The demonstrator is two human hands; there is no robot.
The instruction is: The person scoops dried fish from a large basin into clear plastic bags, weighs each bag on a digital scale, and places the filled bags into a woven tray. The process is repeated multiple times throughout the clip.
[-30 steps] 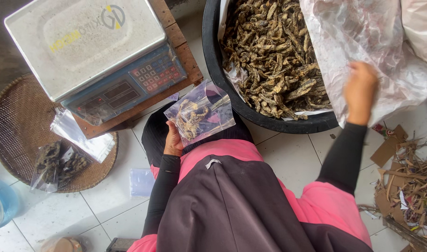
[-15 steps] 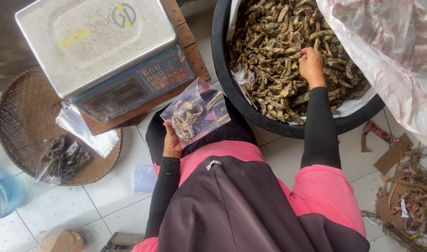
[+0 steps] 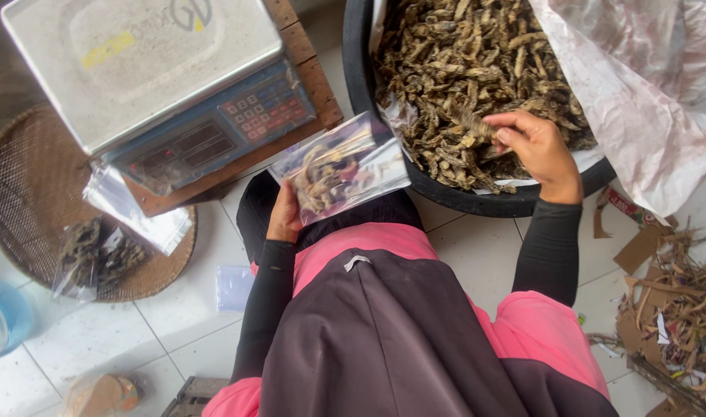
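Over the black tub (image 3: 357, 69), the right hand (image 3: 540, 150) pinches a few dried pieces (image 3: 470, 123) between thumb and fingertips, lifted just off the heap (image 3: 476, 62). Left of that pinch, the left hand (image 3: 285, 218) is closed on the lower corner of a clear bag (image 3: 341, 166), partly filled and tilted. Beyond the bag sits a scale (image 3: 148, 77); a woven tray (image 3: 28, 201) lies farther left.

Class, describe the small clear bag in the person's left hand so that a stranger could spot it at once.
Start at the grey digital scale on its wooden board. Just below its right corner, the left hand holds up a small clear plastic bag partly filled with brown dried pieces. Unlike the bags on the woven tray, it is held up.
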